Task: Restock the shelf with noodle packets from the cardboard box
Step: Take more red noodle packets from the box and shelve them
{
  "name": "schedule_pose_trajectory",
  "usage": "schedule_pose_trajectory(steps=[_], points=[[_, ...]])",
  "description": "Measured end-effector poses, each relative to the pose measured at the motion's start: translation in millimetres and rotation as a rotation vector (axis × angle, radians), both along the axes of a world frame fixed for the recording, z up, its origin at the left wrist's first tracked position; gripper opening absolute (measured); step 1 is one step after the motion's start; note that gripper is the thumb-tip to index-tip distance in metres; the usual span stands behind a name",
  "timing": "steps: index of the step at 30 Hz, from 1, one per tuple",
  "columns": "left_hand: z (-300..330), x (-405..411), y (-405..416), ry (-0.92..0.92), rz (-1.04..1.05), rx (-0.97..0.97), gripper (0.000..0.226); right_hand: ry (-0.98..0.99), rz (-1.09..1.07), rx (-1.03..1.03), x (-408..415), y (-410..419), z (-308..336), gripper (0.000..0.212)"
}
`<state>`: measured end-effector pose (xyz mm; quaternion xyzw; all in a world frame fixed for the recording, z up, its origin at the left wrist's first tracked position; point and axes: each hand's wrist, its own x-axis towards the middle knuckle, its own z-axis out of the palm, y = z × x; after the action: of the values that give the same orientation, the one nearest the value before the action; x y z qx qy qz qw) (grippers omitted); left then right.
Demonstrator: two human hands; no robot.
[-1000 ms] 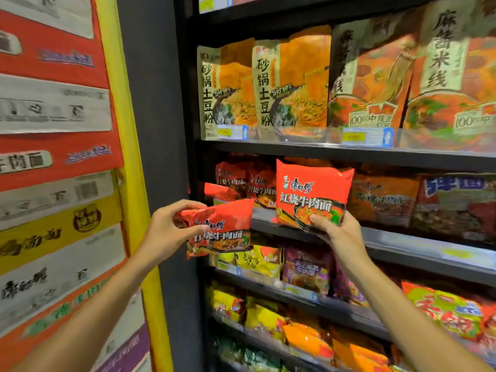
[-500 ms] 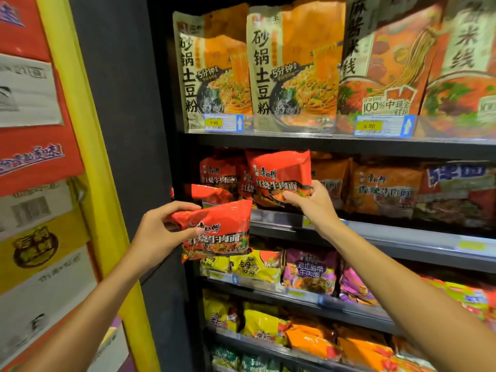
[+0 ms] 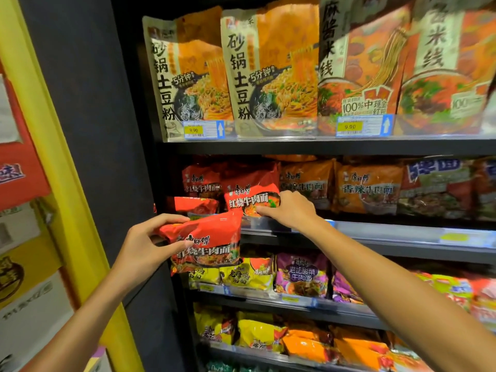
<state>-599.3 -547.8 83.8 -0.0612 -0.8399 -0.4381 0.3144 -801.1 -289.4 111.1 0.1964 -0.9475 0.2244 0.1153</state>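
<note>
Dim shelf (image 3: 375, 234), right hand (image 3: 291, 209) gripping half-hidden red packet (image 3: 251, 196), left hand (image 3: 146, 249) holding another packet (image 3: 208, 241)

The held packet (image 3: 206, 240) is bright red with a black band of white characters and a noodle-bowl picture. Just above and right of it, the shelf packet (image 3: 251, 196) shows the same red, white lettering and bowl. Further right of that stand orange packets (image 3: 369, 187) with white characters. On the shelf above, tall pouches (image 3: 192, 73) are cream and orange with black characters and yellow noodles. Below the held packet lie yellow packets (image 3: 248, 273) and a purple one (image 3: 302, 273). Far left runs a yellow post (image 3: 51, 146).
</note>
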Motion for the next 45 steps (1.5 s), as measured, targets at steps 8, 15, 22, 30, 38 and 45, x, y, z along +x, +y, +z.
schedule_pose_trajectory(steps=[8, 15, 22, 30, 38, 45], points=[[-1, -3, -1, 0.008, -0.018, 0.028, 0.042, -0.111, 0.01, 0.115, 7, 18, 15, 0.083], [5, -8, -4, 0.034, -0.001, 0.047, 0.041, 0.257, 0.429, -0.319, 59, 27, 5, 0.05], [29, -21, 2, 0.059, -0.098, 0.053, 0.04, -0.024, 0.638, -0.358, 70, -15, -15, 0.074], [80, -35, -13, 0.151, -0.006, 0.01, 0.042, 0.151, 0.535, -0.521, 57, -9, -21, 0.047], [97, -53, -6, -0.444, 0.118, -0.41, 0.068, 0.274, 0.515, -0.491, 61, 5, -40, 0.055], [107, -70, -15, -0.7, -0.08, -0.125, 0.087, 0.435, 0.542, -0.452, 60, 6, -54, 0.061]])
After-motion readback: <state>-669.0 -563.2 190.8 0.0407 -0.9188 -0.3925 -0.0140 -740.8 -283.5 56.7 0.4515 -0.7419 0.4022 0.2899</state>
